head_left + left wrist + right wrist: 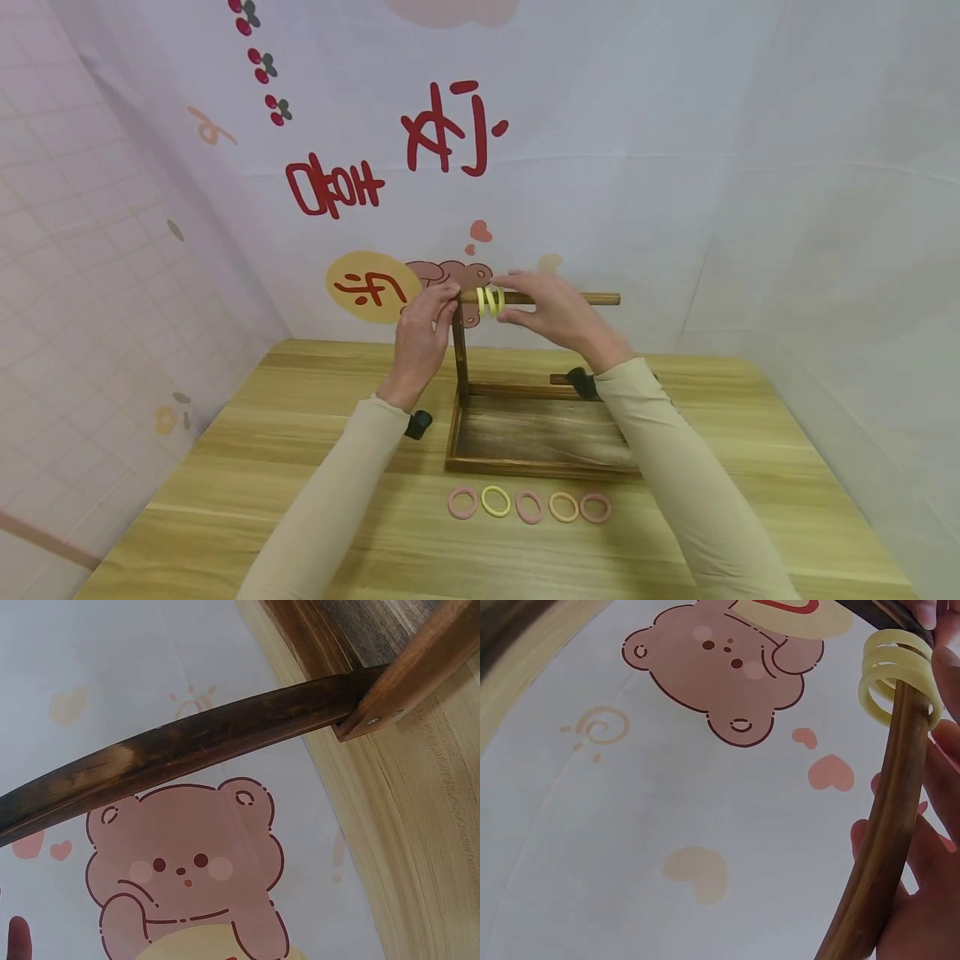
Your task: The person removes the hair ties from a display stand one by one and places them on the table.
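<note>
A wooden stand [461, 358] has an upright post and a horizontal rod [592, 298] at its top. Three pale yellow rings [900, 675] hang on the rod, close to the post. My left hand [423, 333] grips the corner where post and rod meet; the left wrist view shows just one fingertip [19, 941] of it. Around the rod, right beside the rings, my right hand [558, 308] has its thumb and fingers spread apart. In the right wrist view, its fingers [930, 855] lie partly behind the rod.
On the table [337, 500], several pink, yellow and orange rings [496, 502] lie in a row in front of the stand's tray-like base [540, 469]. A short wooden piece [562, 379] shows behind the right wrist. A printed cloth [637, 208] hangs behind the table.
</note>
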Demonstrator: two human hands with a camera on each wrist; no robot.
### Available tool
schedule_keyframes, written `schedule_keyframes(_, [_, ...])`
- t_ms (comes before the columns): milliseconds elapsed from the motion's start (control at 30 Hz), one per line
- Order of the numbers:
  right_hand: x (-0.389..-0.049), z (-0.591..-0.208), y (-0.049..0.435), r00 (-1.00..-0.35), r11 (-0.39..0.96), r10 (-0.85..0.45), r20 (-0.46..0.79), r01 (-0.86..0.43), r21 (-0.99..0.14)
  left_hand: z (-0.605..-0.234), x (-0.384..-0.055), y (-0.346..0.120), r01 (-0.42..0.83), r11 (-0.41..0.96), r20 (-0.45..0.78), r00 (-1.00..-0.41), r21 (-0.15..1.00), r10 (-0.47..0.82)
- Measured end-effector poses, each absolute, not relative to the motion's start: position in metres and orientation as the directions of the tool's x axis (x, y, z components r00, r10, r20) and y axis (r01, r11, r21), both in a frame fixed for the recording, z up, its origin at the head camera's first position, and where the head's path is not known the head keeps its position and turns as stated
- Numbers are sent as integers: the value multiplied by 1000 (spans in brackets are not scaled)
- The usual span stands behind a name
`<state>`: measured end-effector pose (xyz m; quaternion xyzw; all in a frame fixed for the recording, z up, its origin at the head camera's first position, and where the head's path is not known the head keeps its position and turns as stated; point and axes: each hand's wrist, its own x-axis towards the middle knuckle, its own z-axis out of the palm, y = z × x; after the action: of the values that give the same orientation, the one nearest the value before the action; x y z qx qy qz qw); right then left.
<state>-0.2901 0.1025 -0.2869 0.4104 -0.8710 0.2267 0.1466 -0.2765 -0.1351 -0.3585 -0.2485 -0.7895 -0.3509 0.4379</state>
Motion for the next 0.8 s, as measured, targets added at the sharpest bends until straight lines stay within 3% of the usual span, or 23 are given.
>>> schedule_keyframes(800, [-291,-291,98,-632,593,-621,463,-766,-250,-359,-278,-136,710,619,869,-487,335,88])
